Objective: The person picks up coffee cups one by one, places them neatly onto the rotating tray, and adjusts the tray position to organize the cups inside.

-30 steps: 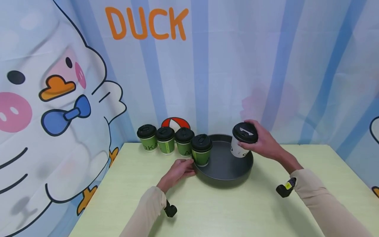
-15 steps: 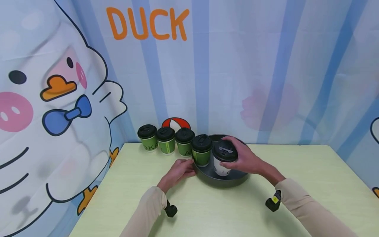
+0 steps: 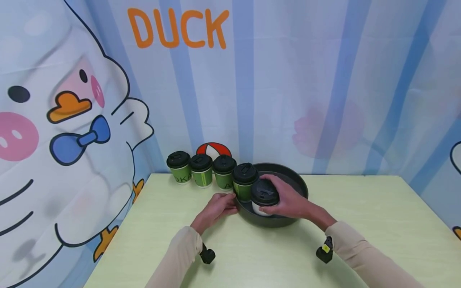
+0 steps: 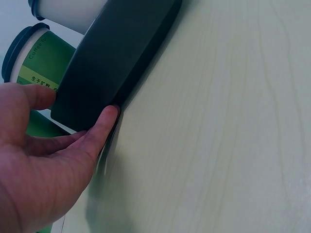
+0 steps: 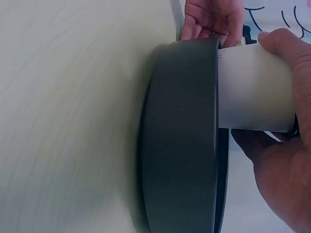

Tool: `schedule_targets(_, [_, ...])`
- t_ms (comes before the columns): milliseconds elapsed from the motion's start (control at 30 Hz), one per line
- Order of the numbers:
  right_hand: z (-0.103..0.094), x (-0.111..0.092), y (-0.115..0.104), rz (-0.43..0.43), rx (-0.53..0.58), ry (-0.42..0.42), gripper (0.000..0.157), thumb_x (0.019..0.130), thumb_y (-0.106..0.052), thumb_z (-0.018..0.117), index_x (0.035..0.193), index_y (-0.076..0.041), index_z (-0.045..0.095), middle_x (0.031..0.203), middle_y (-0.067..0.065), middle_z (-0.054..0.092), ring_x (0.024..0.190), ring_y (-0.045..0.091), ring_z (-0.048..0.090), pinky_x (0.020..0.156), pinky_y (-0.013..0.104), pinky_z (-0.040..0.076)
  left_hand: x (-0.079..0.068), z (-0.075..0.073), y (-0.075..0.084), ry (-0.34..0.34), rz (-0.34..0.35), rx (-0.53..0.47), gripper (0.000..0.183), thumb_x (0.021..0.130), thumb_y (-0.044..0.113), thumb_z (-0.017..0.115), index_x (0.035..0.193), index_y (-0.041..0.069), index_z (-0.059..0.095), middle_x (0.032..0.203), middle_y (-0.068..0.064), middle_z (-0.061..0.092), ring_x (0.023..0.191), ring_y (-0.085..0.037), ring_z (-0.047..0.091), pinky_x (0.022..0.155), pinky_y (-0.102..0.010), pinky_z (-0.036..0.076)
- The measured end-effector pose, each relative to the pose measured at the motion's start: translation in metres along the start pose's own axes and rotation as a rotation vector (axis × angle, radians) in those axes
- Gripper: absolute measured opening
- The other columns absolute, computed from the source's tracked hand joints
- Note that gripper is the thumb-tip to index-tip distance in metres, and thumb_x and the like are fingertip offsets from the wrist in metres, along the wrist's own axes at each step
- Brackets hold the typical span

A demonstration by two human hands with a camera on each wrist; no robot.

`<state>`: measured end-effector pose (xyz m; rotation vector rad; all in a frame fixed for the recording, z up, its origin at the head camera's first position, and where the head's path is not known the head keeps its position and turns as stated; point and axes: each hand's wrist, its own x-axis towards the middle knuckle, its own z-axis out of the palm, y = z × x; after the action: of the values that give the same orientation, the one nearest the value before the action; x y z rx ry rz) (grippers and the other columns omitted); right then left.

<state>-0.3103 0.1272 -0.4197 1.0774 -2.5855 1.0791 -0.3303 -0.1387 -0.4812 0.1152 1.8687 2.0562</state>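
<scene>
My right hand (image 3: 289, 200) grips a white paper coffee cup (image 5: 255, 90) with a black lid (image 3: 265, 192), fingers and thumb around its upper part. The cup stands upright inside a round dark grey cake pan (image 3: 288, 170), near its front left wall. Beside it in the pan is a green paper coffee cup (image 3: 243, 192), also black-lidded. At the pan's left edge, my left hand (image 3: 217, 210) pinches the pan; in the left wrist view the thumb is at the rim and the fingers reach along the wall and bottom edge.
Three more green lidded cups, a left one (image 3: 180, 174), a middle one (image 3: 203, 178) and a right one (image 3: 224, 180), line up left of the pan. The pale wooden table (image 3: 360, 208) ends at a duck-print curtain (image 3: 277, 80) behind.
My right hand has carried the white cup left and toward me, lowering it into the pan next to the green cup. The left hand has stayed at the pan's edge.
</scene>
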Motion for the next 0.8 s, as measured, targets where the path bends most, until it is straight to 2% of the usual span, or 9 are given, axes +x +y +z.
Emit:
schedule_targets(467, [0.006, 0.001, -0.001, 0.038, 0.015, -0.001, 0.09, 0.072, -0.051, 0.079, 0.142, -0.014, 0.037, 0.137, 0.0, 0.044, 0.121, 0.016, 0.046, 0.098, 0.043, 0.042, 0.0, 0.001, -0.002, 0.003, 0.003, -0.003, 0.028, 0.098, 0.02, 0.051, 0.109, -0.006, 0.054, 0.094, -0.012, 0.054, 0.085, -0.02, 0.061, 0.091, -0.039, 0.052])
schedule_targets(667, [-0.002, -0.003, 0.001, 0.07, 0.03, -0.008, 0.1, 0.071, -0.055, 0.079, 0.149, -0.021, 0.026, 0.141, 0.003, 0.042, 0.126, 0.02, 0.044, 0.101, 0.047, 0.041, -0.001, 0.001, -0.001, 0.007, -0.006, 0.0, 0.031, 0.098, 0.02, 0.052, 0.112, -0.007, 0.053, 0.096, -0.013, 0.054, 0.087, -0.021, 0.061, 0.093, -0.04, 0.05])
schedule_targets(800, [-0.017, -0.012, 0.01, 0.115, 0.093, 0.03, 0.081, 0.084, -0.045, 0.07, 0.149, -0.026, 0.025, 0.138, 0.011, 0.045, 0.126, 0.029, 0.046, 0.101, 0.051, 0.04, -0.001, 0.001, 0.0, 0.01, -0.008, 0.003, 0.029, 0.099, 0.02, 0.05, 0.111, -0.006, 0.053, 0.096, -0.012, 0.055, 0.087, -0.021, 0.061, 0.091, -0.039, 0.051])
